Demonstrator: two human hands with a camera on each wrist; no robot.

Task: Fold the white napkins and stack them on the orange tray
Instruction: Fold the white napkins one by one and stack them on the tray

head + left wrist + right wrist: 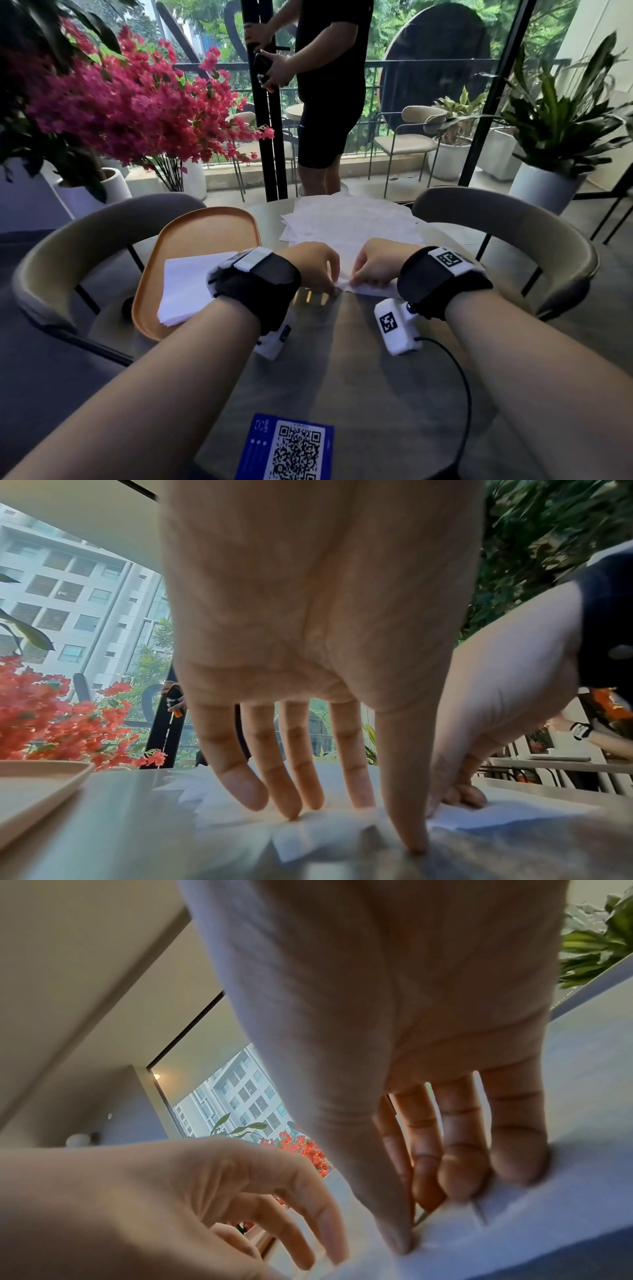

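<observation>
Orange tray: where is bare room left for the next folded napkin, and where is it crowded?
The orange tray is bare on its far half, beyond the folded stack. The table is bare between both forearms, above the QR card. Crowded: the loose napkins beyond both hands.

Napkins (346, 226) thin matt paper; tray (205, 229) smooth matt orange.
</observation>
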